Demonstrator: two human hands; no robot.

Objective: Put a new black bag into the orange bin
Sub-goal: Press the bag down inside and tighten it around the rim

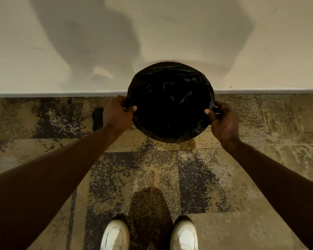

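A black bag (170,101) lines a round bin seen from above, standing on the floor against the wall. The bag's edge is folded over the whole rim, so no orange of the bin shows. My left hand (117,114) grips the bag's edge at the rim's left side, thumb inside. At the right side of the rim my right hand (222,121) pinches the bag's edge the same way. The bag's inside is dark and crinkled.
A cream wall (61,42) with a grey baseboard (43,95) runs behind the bin. The floor is patterned tan and dark carpet (152,168). My two white shoes (116,235) stand at the bottom, a short way back from the bin.
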